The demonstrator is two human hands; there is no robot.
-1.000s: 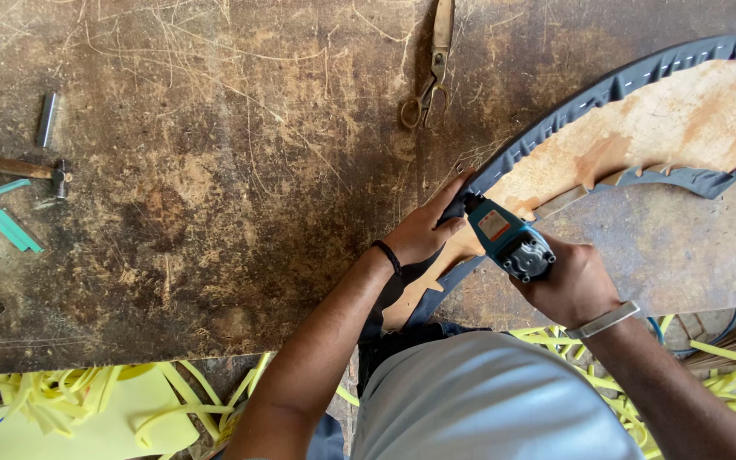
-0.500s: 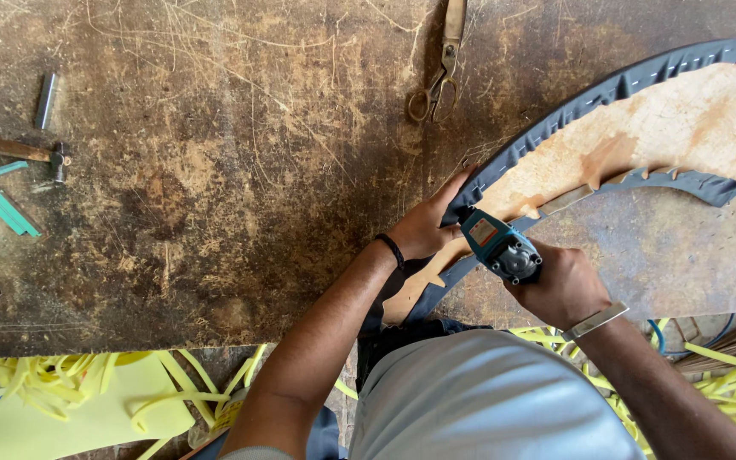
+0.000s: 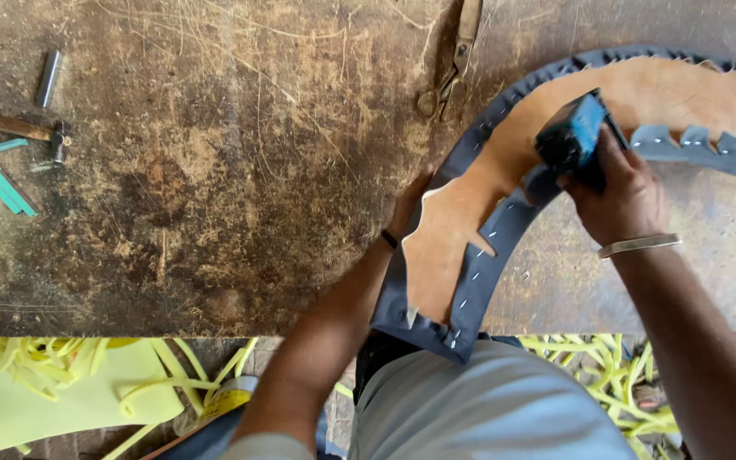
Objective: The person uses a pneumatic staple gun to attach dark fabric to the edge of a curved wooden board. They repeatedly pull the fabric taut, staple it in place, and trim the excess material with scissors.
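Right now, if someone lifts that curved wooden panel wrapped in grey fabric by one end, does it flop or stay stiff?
Probably stays stiff: the curved wooden panel wrapped in grey fabric looks like a flat cut board, and it keeps its arc where its end overhangs the worn workbench. Likely light for its size, being thin. The stapled fabric tabs should grip, not slip.
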